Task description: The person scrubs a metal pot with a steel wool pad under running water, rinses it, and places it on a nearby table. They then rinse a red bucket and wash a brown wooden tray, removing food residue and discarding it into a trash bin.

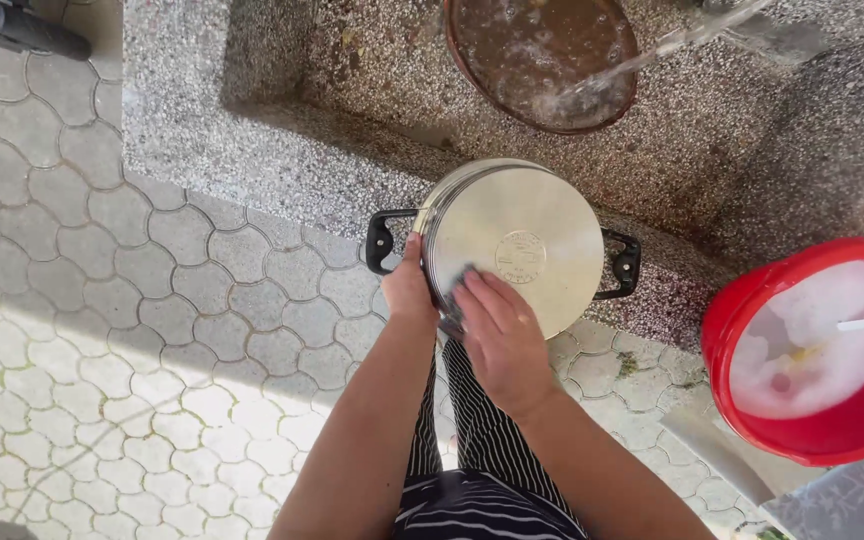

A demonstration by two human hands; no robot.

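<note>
A stainless steel pot with two black handles is tipped so its round bottom faces me, resting against the edge of a speckled stone sink. My left hand grips the pot's rim and side near the left handle. My right hand presses a small dark scrubbing pad flat against the lower left of the pot's bottom. My striped trousers show below my arms.
Inside the sink stands a brown round basin full of murky water, with a stream of water pouring into it. A red bucket of soapy foam sits at the right. Grey hexagon paving covers the ground at left.
</note>
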